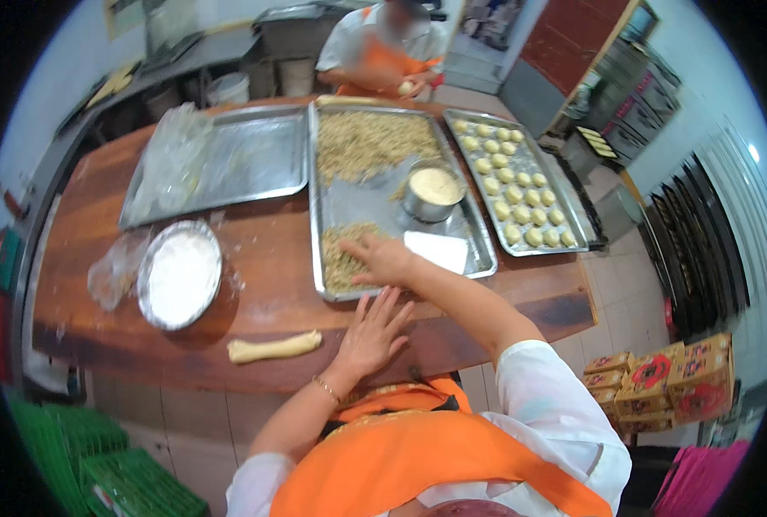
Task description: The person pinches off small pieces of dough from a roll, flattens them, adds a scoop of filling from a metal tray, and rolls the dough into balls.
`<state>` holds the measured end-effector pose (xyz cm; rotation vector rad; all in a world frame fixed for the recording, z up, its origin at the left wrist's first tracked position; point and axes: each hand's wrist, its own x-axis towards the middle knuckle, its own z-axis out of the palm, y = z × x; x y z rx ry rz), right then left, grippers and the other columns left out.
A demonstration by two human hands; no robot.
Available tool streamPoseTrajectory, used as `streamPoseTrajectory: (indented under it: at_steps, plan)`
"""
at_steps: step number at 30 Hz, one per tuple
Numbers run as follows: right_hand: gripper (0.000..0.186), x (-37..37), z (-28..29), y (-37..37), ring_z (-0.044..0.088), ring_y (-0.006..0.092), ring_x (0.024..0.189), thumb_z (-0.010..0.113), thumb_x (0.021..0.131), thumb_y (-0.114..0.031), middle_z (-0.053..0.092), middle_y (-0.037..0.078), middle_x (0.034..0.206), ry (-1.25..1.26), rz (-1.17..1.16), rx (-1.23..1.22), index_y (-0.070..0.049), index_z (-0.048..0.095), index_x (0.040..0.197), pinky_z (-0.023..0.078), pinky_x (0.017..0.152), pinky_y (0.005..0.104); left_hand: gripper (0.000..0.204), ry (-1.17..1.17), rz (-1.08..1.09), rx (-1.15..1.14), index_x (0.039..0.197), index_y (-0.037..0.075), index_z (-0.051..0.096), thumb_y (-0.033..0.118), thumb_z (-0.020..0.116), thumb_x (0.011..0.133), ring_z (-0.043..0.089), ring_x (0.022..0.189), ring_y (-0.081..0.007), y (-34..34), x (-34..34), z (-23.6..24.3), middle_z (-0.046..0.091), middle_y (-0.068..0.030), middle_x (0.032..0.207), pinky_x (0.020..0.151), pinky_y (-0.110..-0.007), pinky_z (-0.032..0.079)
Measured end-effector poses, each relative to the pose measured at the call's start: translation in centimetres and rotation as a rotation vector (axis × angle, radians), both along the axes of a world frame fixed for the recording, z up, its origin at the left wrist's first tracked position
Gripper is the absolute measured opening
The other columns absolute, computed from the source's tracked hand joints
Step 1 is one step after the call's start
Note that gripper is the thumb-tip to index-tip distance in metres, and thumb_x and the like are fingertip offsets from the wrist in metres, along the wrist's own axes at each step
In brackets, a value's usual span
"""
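My right hand (pixel 381 260) reaches into the near left corner of a metal tray (pixel 316 233). Its fingers are apart and touch a patch of crumbly tan filling (pixel 338 270); whether any lies under the fingertips is hidden. My left hand (pixel 373 332) is open, fingers spread, by the tray's near edge and over the wooden table (pixel 263 302). To its left lies a pale dough roll (pixel 275 346). Further back in the tray are a larger heap of filling (pixel 366 138), a round metal container (pixel 433 191) of pale yellow contents and a white rectangular piece (pixel 436 251).
A bowl of white flour (pixel 179 276) and a tray with crumpled plastic (pixel 254 159) stand at left. Right holds a tray of round dough balls (pixel 521 185). Across the table a person (pixel 383 52) handles dough. Green crates (pixel 133 478) and stacked boxes (pixel 659 383) flank me.
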<state>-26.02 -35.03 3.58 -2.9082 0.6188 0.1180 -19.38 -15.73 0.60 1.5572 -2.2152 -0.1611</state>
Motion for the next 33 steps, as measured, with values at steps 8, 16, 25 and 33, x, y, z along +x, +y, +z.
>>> streamPoseTrajectory:
  at_steps: [8, 16, 25, 33]
  plan:
    - [0.028, 1.9, -2.5, -0.6, 0.069, 0.0404, 0.081, 0.061, 0.094, -0.03, 0.066, 0.022, 0.097, -0.101, -0.052, -0.074, -0.004, 0.062, 0.104, 0.055, 0.069, 0.0492, 0.068, -0.067, -0.032, -0.001, 0.154, 0.014, 0.037, 0.041, 0.061, 0.097, 0.017, 0.153, -0.0341, -0.1, -0.1, -0.4, 0.023, -0.0186, 0.163, 0.121, -0.055, 0.014]
    - [0.039, 0.8, -7.2, -5.7, 0.064, 0.0306, 0.059, 0.054, 0.097, -0.04, 0.065, 0.017, 0.067, -0.615, -0.449, 0.072, -0.006, 0.068, 0.085, 0.049, 0.054, 0.0485, 0.069, 0.004, -0.065, -0.037, 0.154, 0.015, 0.038, 0.035, 0.065, 0.094, 0.021, 0.151, -0.0362, -0.6, -1.2, 0.4, 0.026, -0.0176, 0.162, 0.121, -0.055, 0.014]
    - [0.055, 0.9, -8.6, -6.3, 0.061, 0.0168, 0.066, 0.054, 0.098, -0.055, 0.065, 0.007, 0.07, -0.96, -0.64, 0.974, -0.003, 0.073, 0.098, 0.05, 0.062, 0.0366, 0.069, -0.005, -0.079, -0.088, 0.151, 0.014, 0.043, 0.032, 0.069, 0.09, 0.026, 0.149, -0.0371, -0.6, -2.2, 0.0, 0.032, -0.019, 0.159, 0.12, -0.057, 0.016]
    - [0.052, 3.1, -3.6, -2.2, 0.064, 0.0215, 0.068, 0.056, 0.097, -0.048, 0.069, 0.011, 0.075, -0.711, -0.711, 0.612, 0.0, 0.072, 0.089, 0.052, 0.066, 0.0385, 0.066, -0.02, -0.021, -0.087, 0.149, 0.014, 0.046, 0.031, 0.069, 0.09, 0.025, 0.15, -0.0368, 0.3, -0.4, -0.4, 0.031, -0.0184, 0.16, 0.121, -0.057, 0.015]
